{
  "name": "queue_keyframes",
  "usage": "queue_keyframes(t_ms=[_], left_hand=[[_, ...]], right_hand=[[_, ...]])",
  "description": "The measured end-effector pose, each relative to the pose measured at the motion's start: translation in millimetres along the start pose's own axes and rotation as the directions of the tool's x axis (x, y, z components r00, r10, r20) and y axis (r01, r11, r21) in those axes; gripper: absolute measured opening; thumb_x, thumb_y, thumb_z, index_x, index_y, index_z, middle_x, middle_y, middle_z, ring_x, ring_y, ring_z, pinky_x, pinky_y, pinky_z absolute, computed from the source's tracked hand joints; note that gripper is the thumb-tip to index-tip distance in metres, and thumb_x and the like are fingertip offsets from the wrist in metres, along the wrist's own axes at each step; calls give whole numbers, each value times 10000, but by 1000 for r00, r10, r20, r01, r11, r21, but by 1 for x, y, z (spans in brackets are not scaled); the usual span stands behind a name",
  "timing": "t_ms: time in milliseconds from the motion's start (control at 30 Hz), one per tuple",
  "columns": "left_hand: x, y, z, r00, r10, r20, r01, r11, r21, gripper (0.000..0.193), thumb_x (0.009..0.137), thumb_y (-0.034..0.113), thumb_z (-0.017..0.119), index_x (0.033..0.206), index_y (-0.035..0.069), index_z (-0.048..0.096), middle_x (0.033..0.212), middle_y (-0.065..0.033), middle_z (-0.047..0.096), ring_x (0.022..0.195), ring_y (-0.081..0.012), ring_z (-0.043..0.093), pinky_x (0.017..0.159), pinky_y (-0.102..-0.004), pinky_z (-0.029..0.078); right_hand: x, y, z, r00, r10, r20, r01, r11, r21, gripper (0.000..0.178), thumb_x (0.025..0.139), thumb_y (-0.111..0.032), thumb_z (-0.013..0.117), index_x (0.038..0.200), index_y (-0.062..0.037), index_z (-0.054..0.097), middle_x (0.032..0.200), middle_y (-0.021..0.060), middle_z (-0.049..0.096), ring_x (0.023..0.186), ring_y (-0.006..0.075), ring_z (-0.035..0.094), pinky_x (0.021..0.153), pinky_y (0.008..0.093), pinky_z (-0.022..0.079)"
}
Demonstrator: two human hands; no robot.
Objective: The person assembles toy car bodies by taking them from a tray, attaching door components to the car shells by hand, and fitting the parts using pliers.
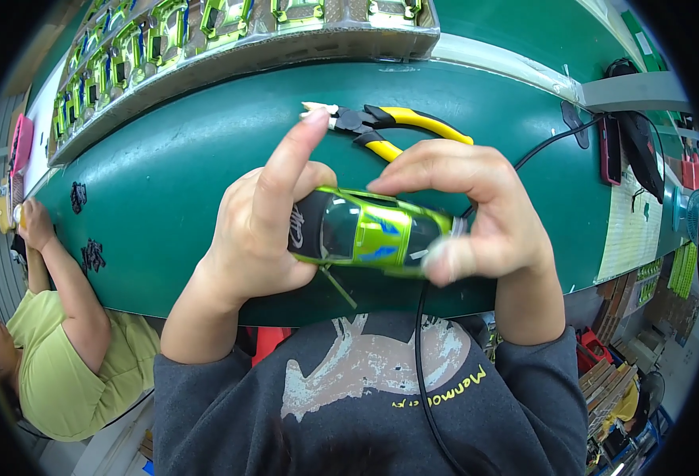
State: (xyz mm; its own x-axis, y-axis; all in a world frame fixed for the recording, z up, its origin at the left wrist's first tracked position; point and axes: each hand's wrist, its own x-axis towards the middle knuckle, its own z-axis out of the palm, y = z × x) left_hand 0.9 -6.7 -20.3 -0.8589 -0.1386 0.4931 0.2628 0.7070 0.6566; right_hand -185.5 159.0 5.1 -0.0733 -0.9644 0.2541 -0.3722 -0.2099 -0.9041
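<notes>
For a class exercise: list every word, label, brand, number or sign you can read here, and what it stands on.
Dark grey cloth shirt: yellow script lettering beside a pale print; wording not copied out here.
Shiny green-and-black toy car: white marking on its dark end, by the left hand; too unclear to read.
Pale paper sheet at right: any writing is too small to read.

Toy car (381, 232): lime grn w/ blue marks, blk end. Pliers (401, 117): yel/blk. Tabletop (167, 186): dk grn.
</notes>
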Motion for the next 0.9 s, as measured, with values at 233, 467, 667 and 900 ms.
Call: queue_keyframes(t_ms=[233,467,667,900], left_hand=[[7,13,4,981,-184,-65,193,965,179,937,610,-41,702,1461,-51,311,852,-121,663,734,-300,673,671,-347,530],[1,18,10,971,-217,-102,232,958,169,938,617,-15,698,1464,-54,297,816,-109,639,733,-307,663,638,-368,528],[-3,20,10,955,-291,-61,296,949,106,915,619,-13,700,1446,-42,310,839,-120,648,754,-328,666,655,-384,527],[3,28,0,950,-304,76,300,952,57,752,657,4,701,1361,4,436,934,-151,638,869,-349,658,752,-397,528]], right_hand=[[-1,-32,26,990,90,-110,-136,822,-553,915,503,-425,906,1236,4,567,1170,161,584,1109,337,569,971,439,438],[-2,-22,25,995,53,-87,-88,873,-479,828,558,-402,885,1223,-6,588,1153,157,596,1093,341,580,963,442,452],[-1,-20,23,992,53,-116,-96,908,-407,672,603,-323,847,1149,5,636,1086,175,625,1023,351,615,894,425,501],[2,-23,15,989,2,-150,-46,954,-296,608,596,-228,850,1132,-37,635,965,133,665,888,307,660,816,393,526]])
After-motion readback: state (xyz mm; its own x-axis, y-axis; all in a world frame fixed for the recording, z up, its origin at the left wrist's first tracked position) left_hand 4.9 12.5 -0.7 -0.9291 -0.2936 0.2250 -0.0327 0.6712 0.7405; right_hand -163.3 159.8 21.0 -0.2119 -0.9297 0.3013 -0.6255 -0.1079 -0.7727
